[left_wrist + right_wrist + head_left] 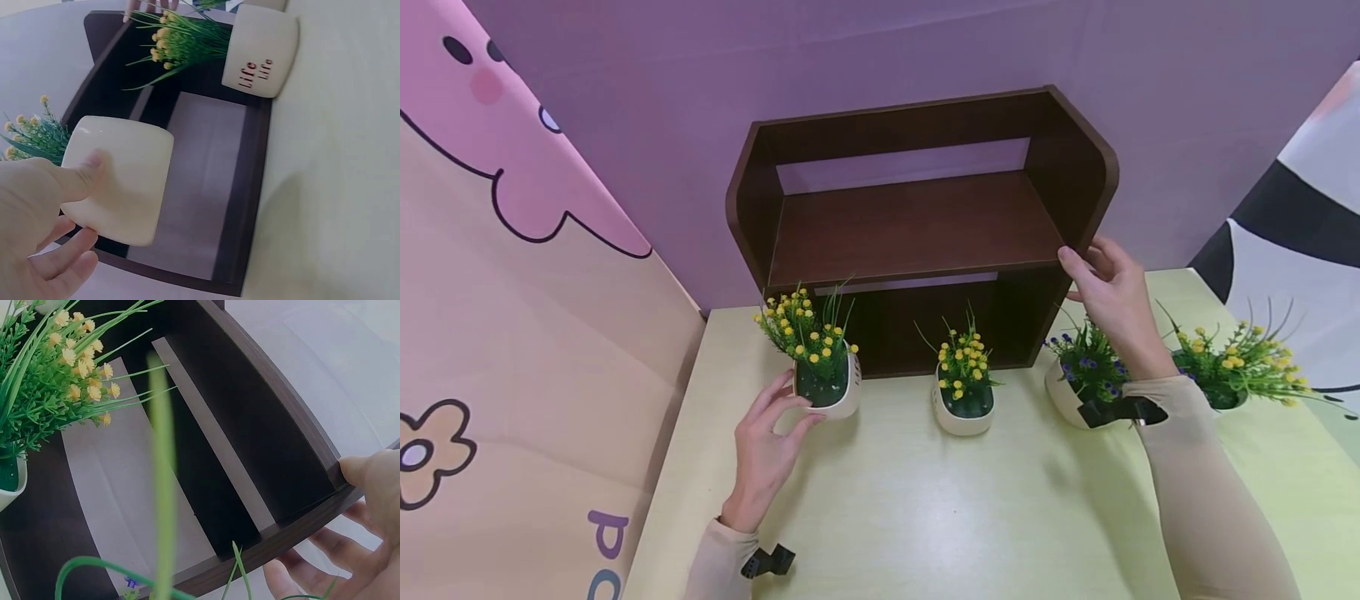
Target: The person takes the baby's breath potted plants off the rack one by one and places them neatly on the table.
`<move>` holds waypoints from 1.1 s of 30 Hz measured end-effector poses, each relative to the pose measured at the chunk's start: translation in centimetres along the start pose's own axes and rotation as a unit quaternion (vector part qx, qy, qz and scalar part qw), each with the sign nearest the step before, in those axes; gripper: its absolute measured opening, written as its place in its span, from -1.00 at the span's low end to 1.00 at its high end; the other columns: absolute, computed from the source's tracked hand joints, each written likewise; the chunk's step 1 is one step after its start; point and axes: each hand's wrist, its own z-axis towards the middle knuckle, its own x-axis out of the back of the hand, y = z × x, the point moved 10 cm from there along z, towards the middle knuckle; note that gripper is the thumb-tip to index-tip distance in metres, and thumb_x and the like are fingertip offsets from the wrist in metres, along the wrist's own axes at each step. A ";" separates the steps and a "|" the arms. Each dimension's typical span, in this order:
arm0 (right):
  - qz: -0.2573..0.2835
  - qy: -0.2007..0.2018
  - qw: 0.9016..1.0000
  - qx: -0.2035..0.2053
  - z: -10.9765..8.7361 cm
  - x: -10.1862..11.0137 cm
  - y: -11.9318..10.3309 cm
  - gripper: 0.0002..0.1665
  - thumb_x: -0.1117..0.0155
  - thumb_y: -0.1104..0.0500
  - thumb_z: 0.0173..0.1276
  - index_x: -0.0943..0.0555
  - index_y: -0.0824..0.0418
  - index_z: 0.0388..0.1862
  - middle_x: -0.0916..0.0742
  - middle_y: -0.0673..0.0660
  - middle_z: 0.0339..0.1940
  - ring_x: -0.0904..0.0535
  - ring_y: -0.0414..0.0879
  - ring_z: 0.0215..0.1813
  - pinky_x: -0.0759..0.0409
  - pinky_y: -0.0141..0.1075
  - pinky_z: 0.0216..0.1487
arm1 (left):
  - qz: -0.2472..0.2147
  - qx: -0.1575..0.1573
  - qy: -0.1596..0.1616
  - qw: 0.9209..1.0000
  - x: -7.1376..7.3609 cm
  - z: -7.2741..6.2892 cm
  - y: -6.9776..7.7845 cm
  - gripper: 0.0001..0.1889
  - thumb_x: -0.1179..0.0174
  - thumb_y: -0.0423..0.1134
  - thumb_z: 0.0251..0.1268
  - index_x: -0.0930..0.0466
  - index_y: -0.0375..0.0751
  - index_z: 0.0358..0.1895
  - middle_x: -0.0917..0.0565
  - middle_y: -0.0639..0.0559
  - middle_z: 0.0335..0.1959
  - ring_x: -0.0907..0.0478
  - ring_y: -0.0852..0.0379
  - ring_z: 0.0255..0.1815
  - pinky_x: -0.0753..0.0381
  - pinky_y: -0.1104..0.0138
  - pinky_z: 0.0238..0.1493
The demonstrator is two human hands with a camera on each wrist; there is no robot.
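Observation:
My left hand [765, 454] pinches a white pot [842, 402] of yellow artificial flowers between thumb and fingers. The pot appears raised, just in front of the left side of a dark brown two-tier shelf [917, 229]. In the left wrist view, the thumb presses the blank wall of that pot [128, 187]. My right hand [1116, 304] grips the right side panel of the shelf, thumb at the front edge by the middle board and fingers around the outside. A second yellow-flowered pot [964, 423], lettered "Life" in the left wrist view, stands before the shelf's lower tier.
To the right, partly behind my right forearm, stand a pot with purple-blue flowers [1093, 367] and another with yellow flowers [1240, 362]. The shelf stands on a pale yellow table [910, 508] against a purple backdrop [880, 58]. A printed cloth [535, 333] hangs at the left.

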 end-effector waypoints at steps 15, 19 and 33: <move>0.006 0.004 1.000 0.005 -0.1 0.0 0.0 -0.29 -0.13 -0.22 0.65 -0.34 -0.11 0.67 -0.45 0.22 0.66 -0.42 0.20 0.62 -0.67 -0.60 -0.08 | 0.027 0.029 -0.035 0.999 -1.8 -1.8 -2.6 -0.69 -0.73 -0.38 -0.20 -0.82 -0.26 -0.33 -0.74 -0.27 0.24 -0.82 -0.19 0.01 -0.78 -0.01 0.08; 0.007 0.006 1.000 0.009 -0.1 0.0 -0.1 -0.30 -0.13 -0.22 0.65 -0.34 -0.13 0.67 -0.46 0.21 0.66 -0.42 0.19 0.62 -0.67 -0.62 -0.09 | 0.034 0.029 -0.047 0.998 -2.3 -2.4 -3.0 -0.69 -0.74 -0.37 -0.21 -0.82 -0.26 -0.34 -0.74 -0.26 0.24 -0.82 -0.15 0.01 -0.77 0.02 0.10; 0.007 0.008 1.000 0.008 -0.1 0.0 0.0 -0.31 -0.14 -0.22 0.65 -0.37 -0.09 0.65 -0.46 0.21 0.65 -0.42 0.20 0.62 -0.68 -0.59 -0.07 | 0.034 0.034 -0.081 0.996 -3.8 -3.9 -3.3 -0.70 -0.73 -0.33 -0.21 -0.82 -0.27 -0.34 -0.74 -0.22 0.24 -0.80 -0.15 0.04 -0.78 0.07 0.11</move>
